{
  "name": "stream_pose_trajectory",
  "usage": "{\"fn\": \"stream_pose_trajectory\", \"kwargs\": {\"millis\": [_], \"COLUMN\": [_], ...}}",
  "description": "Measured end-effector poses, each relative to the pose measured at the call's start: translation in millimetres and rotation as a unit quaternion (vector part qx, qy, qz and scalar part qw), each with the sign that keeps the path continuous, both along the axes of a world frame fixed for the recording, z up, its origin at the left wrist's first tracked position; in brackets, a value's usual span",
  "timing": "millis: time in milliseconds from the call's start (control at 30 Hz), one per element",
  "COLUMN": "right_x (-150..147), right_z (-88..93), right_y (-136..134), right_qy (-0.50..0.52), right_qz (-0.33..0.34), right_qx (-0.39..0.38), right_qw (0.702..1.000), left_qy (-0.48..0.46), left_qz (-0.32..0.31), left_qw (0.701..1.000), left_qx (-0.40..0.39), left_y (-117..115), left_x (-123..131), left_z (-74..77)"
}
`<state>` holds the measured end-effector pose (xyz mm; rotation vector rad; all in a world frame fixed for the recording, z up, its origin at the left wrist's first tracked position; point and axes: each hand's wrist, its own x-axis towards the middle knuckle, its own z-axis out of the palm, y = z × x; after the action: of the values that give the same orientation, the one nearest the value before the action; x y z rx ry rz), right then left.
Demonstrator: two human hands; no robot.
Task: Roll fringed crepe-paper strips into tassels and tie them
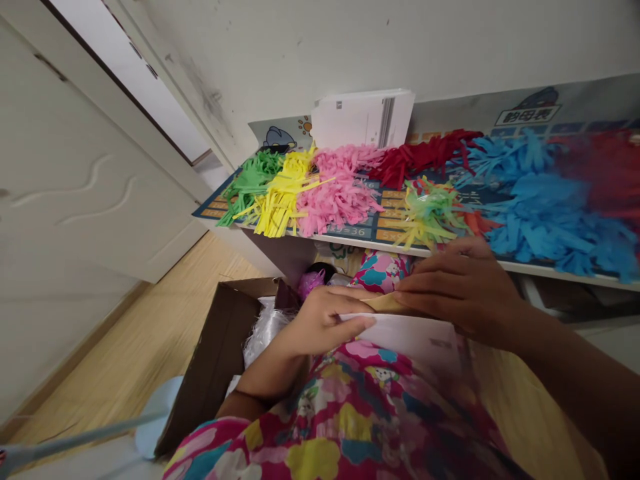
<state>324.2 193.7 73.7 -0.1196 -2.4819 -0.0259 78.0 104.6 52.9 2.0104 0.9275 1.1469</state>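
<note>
Above my lap, both hands are on a white paper packet with a tan inner side showing at its upper edge. My left hand grips its left end, thumb on the near face and fingers behind. My right hand is closed at the tan edge, its fingertips pressed there; part of the packet is hidden behind it. Just beyond my hands, the shelf top carries fringed paper bundles: green, yellow, pink, dark red, blue, and a multicoloured one near my right hand.
A stack of white printed sheets or packets leans on the wall behind the bundles. At lower left stands an open brown cardboard box holding clear plastic strips. A light blue handled object lies beside it. A white door is at left.
</note>
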Motion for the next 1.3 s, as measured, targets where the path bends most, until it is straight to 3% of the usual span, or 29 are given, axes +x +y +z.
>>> {"fn": "stream_pose_trajectory", "kwargs": {"millis": [133, 267, 400, 567, 700, 867, 1067, 1300], "right_x": [-3.2, -9.9, -10.8, -8.6, -9.6, -10.0, -6.9, -6.5], "right_z": [0.0, 3.8, 6.2, 4.5, 2.3, 1.2, 6.9, 13.2], "right_y": [1.4, 3.9, 5.6, 3.0, 2.5, 4.1, 3.2, -0.3], "right_qy": [0.024, 0.004, 0.005, 0.042, -0.023, -0.051, -0.080, -0.065], "right_qz": [-0.006, -0.039, 0.009, 0.014, -0.019, -0.030, -0.036, -0.042], "right_qx": [-0.018, -0.084, -0.149, -0.084, -0.133, -0.147, -0.101, -0.163], "right_qw": [1.000, 0.996, 0.989, 0.995, 0.991, 0.987, 0.991, 0.984], "left_qy": [-0.007, -0.006, -0.016, -0.017, 0.054, 0.158, 0.129, 0.119], "left_qz": [0.002, 0.000, -0.008, -0.003, -0.008, 0.031, 0.033, 0.026], "left_qw": [1.000, 1.000, 1.000, 1.000, 0.997, 0.982, 0.985, 0.986], "left_qx": [-0.005, 0.009, 0.007, 0.005, 0.050, 0.103, 0.113, 0.110], "left_y": [0.7, 0.7, 0.5, 1.5, 3.5, 3.6, 3.9, 4.9], "left_x": [-0.7, -0.5, 0.8, 0.6, -1.8, -1.7, 3.3, 3.5], "left_z": [-0.9, -1.4, -1.3, -0.7, 6.7, 14.2, 7.6, 7.5]}}
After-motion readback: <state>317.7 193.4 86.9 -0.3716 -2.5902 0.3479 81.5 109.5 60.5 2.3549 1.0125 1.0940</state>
